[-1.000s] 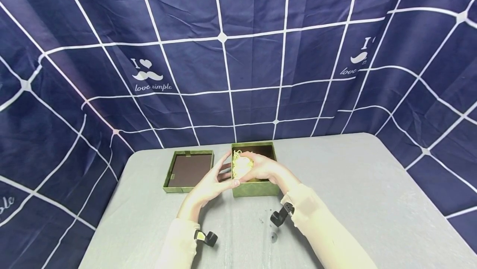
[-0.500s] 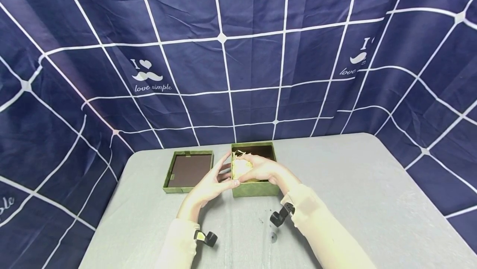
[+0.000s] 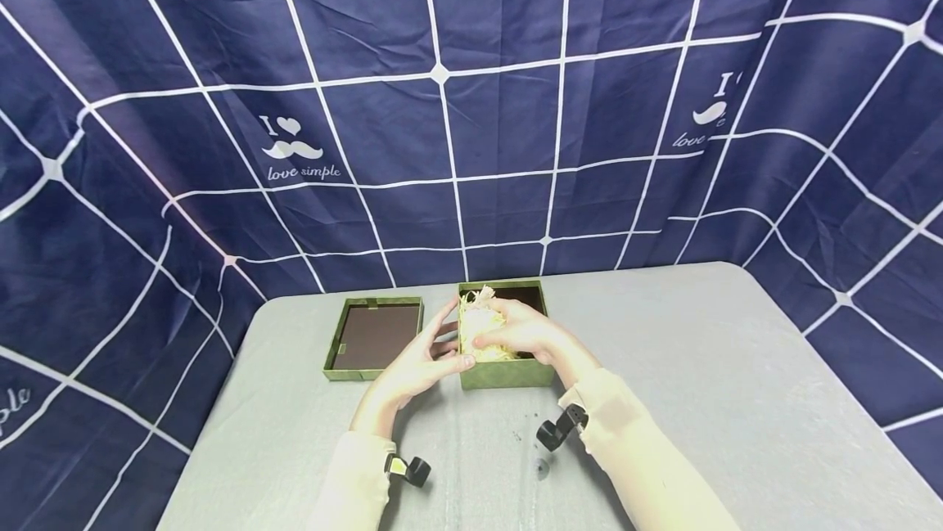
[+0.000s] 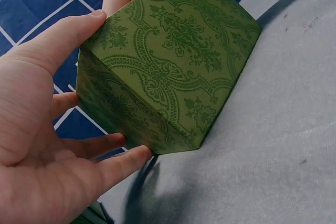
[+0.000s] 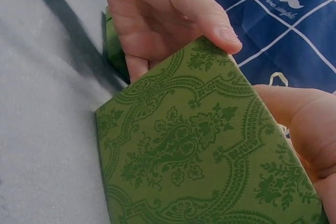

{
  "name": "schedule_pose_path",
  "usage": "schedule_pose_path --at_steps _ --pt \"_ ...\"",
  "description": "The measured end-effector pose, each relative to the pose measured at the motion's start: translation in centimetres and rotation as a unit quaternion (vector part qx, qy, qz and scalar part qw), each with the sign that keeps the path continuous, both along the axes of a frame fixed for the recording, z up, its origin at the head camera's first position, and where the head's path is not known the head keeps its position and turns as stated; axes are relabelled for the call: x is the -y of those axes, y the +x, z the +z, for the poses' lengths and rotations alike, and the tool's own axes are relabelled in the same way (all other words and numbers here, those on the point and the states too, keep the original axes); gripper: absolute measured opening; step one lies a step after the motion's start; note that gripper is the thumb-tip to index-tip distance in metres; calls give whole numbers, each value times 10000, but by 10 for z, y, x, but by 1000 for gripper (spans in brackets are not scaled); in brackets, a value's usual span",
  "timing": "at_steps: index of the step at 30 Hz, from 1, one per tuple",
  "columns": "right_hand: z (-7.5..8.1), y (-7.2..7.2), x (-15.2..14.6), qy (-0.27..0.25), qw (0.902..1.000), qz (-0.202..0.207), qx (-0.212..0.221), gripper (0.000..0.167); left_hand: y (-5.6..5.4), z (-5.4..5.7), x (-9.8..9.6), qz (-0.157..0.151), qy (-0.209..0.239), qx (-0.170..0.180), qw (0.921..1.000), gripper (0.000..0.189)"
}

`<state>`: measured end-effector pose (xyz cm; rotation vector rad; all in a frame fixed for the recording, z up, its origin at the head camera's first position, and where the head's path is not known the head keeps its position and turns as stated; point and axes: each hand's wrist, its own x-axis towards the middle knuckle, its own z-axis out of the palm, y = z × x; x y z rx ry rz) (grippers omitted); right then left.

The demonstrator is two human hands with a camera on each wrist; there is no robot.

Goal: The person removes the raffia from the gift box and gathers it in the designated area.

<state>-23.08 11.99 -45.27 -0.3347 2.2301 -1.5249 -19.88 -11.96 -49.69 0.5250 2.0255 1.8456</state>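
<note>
A green patterned box [image 4: 173,51] stands without its lid at the back middle of the table. Pale yellow shredded paper [image 3: 480,320] fills its left part, with a tuft rising near the far rim. My left hand [image 3: 414,366] holds the box's near left corner, thumb at the front rim and fingers along the left side. My right hand [image 3: 520,330] reaches in from the right, thumb and fingers around the shredded paper. In the right wrist view the box front [image 5: 184,140] hides the right fingers and most of the paper.
Left of the box lies its shallow green lid [image 3: 379,337], brown inside facing up. A grey cloth covers the table [image 3: 648,367]. Behind and at both sides hangs a dark blue curtain [image 3: 508,122] with white grid lines.
The right hand has shifted slightly right, its fingers drawn a little off the paper. More shredded paper now shows, and a tuft stands higher at the back. The left hand stays put.
</note>
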Motion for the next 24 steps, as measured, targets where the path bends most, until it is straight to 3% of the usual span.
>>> schedule_pose_path --at_steps 9,18,24 --pt "2 1 -2 -62 9994 -331 21 68 -2 -2 -1 -33 -32 36 10000 102" --pt "16 8 -10 -234 9969 -651 -366 50 -1 -1 -3 -48 -46 21 10000 103" --pt "25 7 -19 -515 9960 -649 -345 53 0 0 -2 45 -149 11 9999 102"
